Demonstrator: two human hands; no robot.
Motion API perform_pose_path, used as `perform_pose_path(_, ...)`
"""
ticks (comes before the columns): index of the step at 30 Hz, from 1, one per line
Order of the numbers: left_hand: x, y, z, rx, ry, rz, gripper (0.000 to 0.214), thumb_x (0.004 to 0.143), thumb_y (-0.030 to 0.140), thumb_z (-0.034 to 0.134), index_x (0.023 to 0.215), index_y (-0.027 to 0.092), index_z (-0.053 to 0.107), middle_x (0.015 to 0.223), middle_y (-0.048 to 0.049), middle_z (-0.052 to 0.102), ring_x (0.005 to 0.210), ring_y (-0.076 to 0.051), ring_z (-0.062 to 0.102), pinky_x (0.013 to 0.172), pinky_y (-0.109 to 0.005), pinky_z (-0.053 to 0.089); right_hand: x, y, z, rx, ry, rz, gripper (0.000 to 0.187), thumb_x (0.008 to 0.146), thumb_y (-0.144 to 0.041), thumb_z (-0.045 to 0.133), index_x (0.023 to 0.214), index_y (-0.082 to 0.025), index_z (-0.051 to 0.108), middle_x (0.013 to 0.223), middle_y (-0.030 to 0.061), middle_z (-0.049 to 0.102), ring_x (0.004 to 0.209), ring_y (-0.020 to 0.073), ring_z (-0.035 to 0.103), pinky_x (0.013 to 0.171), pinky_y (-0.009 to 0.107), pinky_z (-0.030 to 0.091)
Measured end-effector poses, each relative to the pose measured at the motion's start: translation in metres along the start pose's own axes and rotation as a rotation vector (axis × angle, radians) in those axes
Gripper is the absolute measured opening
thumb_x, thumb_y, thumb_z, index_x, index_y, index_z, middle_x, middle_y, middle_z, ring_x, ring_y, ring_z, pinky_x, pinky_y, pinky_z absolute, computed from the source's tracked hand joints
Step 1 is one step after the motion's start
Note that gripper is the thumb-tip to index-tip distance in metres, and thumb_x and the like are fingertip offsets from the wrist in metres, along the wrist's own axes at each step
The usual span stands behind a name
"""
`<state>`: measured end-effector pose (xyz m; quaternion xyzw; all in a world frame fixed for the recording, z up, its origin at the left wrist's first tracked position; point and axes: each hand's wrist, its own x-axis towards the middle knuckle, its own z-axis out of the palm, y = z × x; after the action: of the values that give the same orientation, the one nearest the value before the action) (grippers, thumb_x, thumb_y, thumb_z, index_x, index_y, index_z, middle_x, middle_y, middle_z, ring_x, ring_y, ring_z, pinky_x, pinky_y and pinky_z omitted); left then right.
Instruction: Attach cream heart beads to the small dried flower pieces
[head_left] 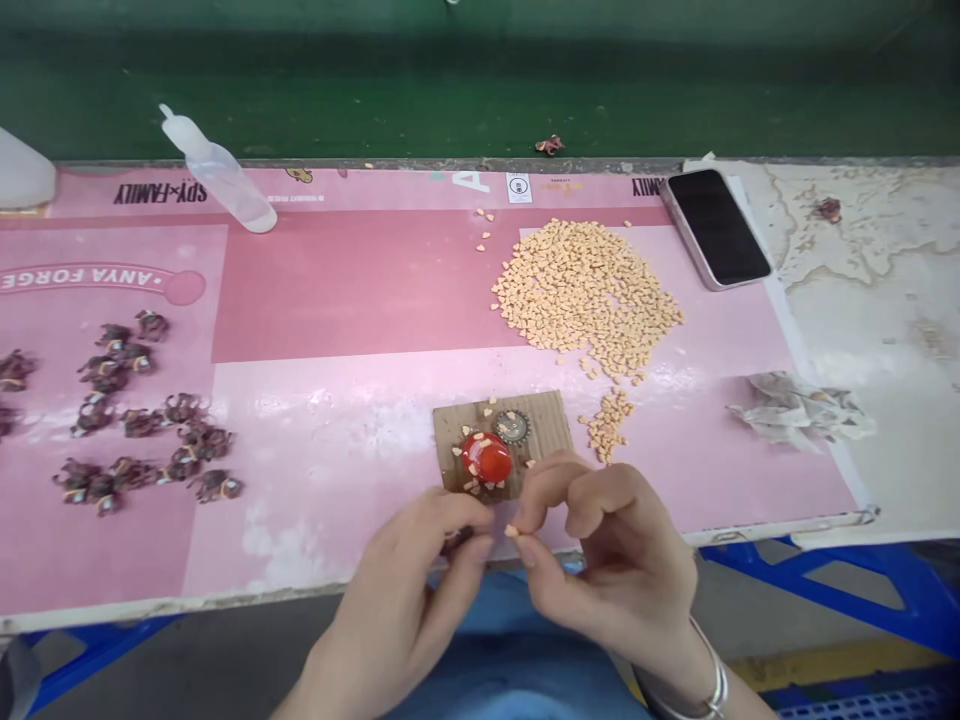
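My left hand [420, 575] pinches a small dark piece [463, 536], mostly hidden by the fingers. Close beside it, my right hand [607, 545] holds a tiny cream-coloured piece [512, 531] between thumb and forefinger; the two pieces are apart. Just beyond the hands lies a wooden board [551, 425] carrying a red round cap [491, 460], a metal bottle cap [513, 428] and several loose cream pieces. Farther back spreads a large heap of the same small cream pieces [585, 290], with a smaller pile [609, 425] at its near side.
Several dark maroon figures [202, 440] lie at the left of the pink sheet [337, 280]. A clear squeeze bottle [225, 180] lies behind. To the right are a phone [718, 230] and a crumpled tissue [802, 410]. A green wall [375, 100] bounds the back.
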<state>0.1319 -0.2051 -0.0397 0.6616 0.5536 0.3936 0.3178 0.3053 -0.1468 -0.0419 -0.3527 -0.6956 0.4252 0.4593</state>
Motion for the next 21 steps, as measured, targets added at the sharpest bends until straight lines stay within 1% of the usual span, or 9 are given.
perform_pose_path(2,0.006,0.001,0.003,-0.043,-0.016,0.017,0.014,0.111,0.018,0.049,0.101,0.026,0.056,0.077,0.0063,0.066,0.062,-0.008,0.065,0.060,-0.012,0.053,0.000,0.000,0.001,-0.010,-0.009,-0.014,0.036,0.087,-0.002,0.068,0.096,-0.029,0.045,0.080,-0.0051,0.073,0.069,0.0146,0.071,0.072,0.030,0.066)
perform_pose_path(5,0.008,-0.001,0.002,-0.069,0.013,0.052,0.019,0.108,0.014,0.050,0.094,0.025,0.052,0.071,0.0059,0.060,0.059,-0.009,0.059,0.056,-0.013,0.049,0.001,-0.001,-0.001,-0.038,-0.036,-0.049,0.036,0.087,-0.002,0.067,0.097,-0.029,0.046,0.080,-0.0047,0.075,0.069,0.0148,0.072,0.074,0.031,0.067)
perform_pose_path(10,0.008,-0.001,0.000,-0.075,0.009,0.067,0.021,0.101,0.005,0.051,0.092,0.024,0.053,0.071,0.0041,0.060,0.057,-0.009,0.057,0.053,-0.014,0.047,0.003,-0.001,-0.004,-0.064,-0.108,-0.060,0.033,0.089,-0.002,0.064,0.098,-0.029,0.048,0.081,-0.0037,0.076,0.070,0.0142,0.074,0.075,0.031,0.068)
perform_pose_path(14,0.010,0.000,0.001,-0.022,-0.025,0.063,0.020,0.105,0.009,0.049,0.093,0.025,0.052,0.071,0.0056,0.060,0.057,-0.008,0.058,0.055,-0.013,0.048,0.002,0.000,-0.003,-0.022,-0.096,-0.026,0.034,0.088,-0.001,0.063,0.097,-0.029,0.046,0.079,-0.0047,0.073,0.069,0.0139,0.073,0.070,0.030,0.066)
perform_pose_path(16,0.007,-0.003,-0.001,0.022,-0.029,0.047,0.018,0.108,0.012,0.049,0.098,0.025,0.055,0.074,0.0055,0.065,0.060,-0.008,0.062,0.058,-0.012,0.051,0.003,0.002,-0.004,-0.033,-0.062,-0.013,0.036,0.088,-0.001,0.064,0.096,-0.030,0.044,0.079,-0.0056,0.073,0.068,0.0133,0.073,0.070,0.029,0.066)
perform_pose_path(18,0.002,-0.007,-0.004,0.054,0.013,0.011,0.014,0.111,0.018,0.050,0.108,0.026,0.060,0.082,0.0040,0.071,0.067,-0.007,0.070,0.066,-0.011,0.056,0.004,0.005,-0.007,-0.100,-0.011,0.013,0.035,0.089,-0.003,0.065,0.095,-0.029,0.044,0.080,-0.0058,0.074,0.069,0.0129,0.074,0.070,0.027,0.065)
perform_pose_path(21,-0.008,-0.014,-0.008,0.063,0.118,-0.076,0.026,0.115,0.024,0.047,0.134,0.027,0.064,0.101,0.0002,0.080,0.088,-0.008,0.079,0.083,-0.010,0.061,0.004,0.012,-0.012,-0.262,0.053,0.038,0.031,0.090,-0.006,0.067,0.094,-0.029,0.046,0.081,-0.0050,0.076,0.072,0.0137,0.077,0.068,0.025,0.065)
